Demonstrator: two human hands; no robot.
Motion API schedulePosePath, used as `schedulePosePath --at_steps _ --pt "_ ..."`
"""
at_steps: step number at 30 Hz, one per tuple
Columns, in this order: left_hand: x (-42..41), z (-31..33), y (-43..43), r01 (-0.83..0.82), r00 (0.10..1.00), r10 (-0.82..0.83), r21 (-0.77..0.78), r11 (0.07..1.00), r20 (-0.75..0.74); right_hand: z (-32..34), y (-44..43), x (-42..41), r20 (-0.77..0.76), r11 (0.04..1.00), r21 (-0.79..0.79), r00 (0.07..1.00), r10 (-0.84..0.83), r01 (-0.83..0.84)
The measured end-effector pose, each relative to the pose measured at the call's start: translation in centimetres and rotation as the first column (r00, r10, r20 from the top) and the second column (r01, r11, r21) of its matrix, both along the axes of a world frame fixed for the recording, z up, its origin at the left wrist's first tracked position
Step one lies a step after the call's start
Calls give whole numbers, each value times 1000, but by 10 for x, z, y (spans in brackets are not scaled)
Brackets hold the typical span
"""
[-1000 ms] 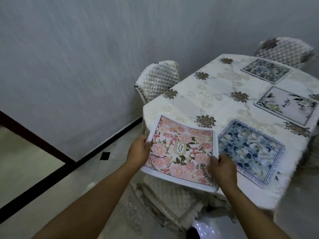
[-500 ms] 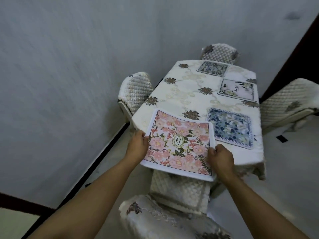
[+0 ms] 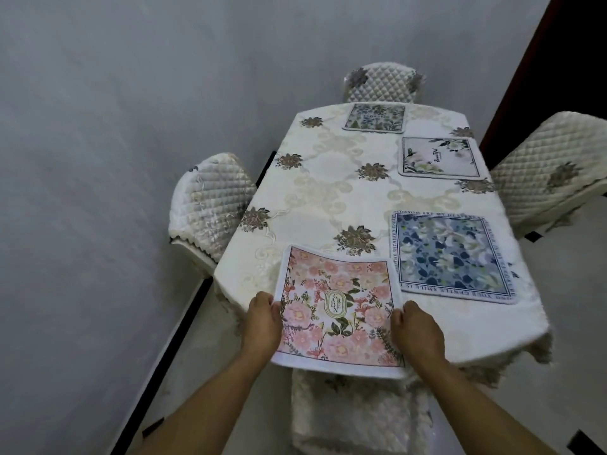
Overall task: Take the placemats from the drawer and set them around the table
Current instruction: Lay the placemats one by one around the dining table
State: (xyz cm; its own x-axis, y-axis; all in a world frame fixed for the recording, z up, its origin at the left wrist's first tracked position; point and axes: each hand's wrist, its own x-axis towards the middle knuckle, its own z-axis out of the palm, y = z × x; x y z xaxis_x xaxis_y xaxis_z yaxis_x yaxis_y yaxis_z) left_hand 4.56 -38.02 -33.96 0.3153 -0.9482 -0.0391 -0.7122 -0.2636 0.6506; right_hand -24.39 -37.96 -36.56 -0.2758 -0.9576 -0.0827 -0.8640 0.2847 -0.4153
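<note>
The pink floral cloth placemat hides the fingers beneath it. Lettering on the far blue-green floral placemat is too small to read.

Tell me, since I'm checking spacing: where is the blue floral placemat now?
Head view: the blue floral placemat lies flat on the tablecloth, right side, just right of the pink placemat at the near edge.

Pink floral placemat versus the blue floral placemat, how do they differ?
The pink floral placemat is gripped by left hand and right hand, overhanging the cloth-covered table; the blue floral placemat lies flat, untouched. Pink's border is plain white, blue's lettered. Both are square florals.
</note>
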Motion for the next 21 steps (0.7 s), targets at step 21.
schedulePosePath --at_steps 21 --pt "15 -105 -123 194 946 -168 -71 978 277 -72 -90 30 -234 978 -203 967 -100 52"
